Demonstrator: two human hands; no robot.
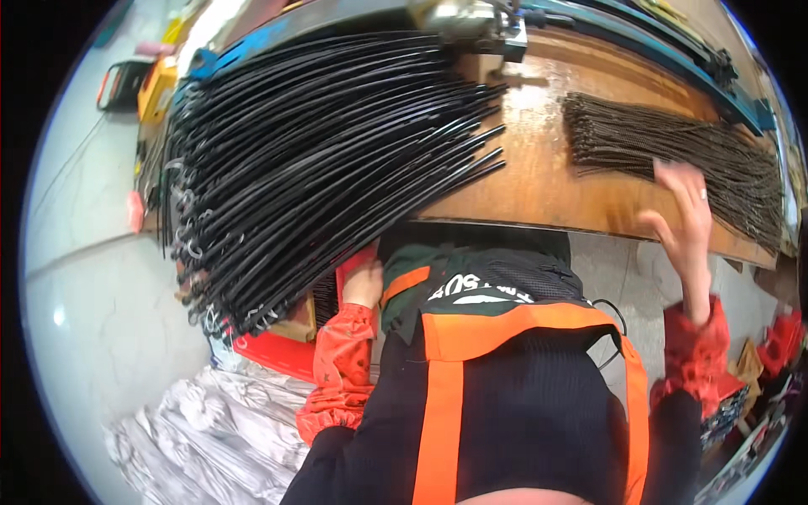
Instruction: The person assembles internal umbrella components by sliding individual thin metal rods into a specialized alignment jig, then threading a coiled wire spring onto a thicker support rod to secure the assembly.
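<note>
My right hand [686,206] is raised at the near edge of a bundle of brown, braided-looking strands [665,139] on the right of the table. Its thumb and fingers are apart, and I see nothing between them; the fingertips overlap the bundle in the picture, so contact is unclear. A wide pile of long black tubes [328,143] covers the left of the table, with small pale loops at many left ends. Below the pile's near side is my left hand [364,284], beside my body. Its fingers are hidden, so what it touches does not show.
A metal machine head [471,23] stands at the table's far side, near a blue rail [665,42]. Bare wooden tabletop [522,181] lies between the two piles. Crumpled pale sheeting [219,429] lies on the floor at lower left. Dark items crowd the lower right.
</note>
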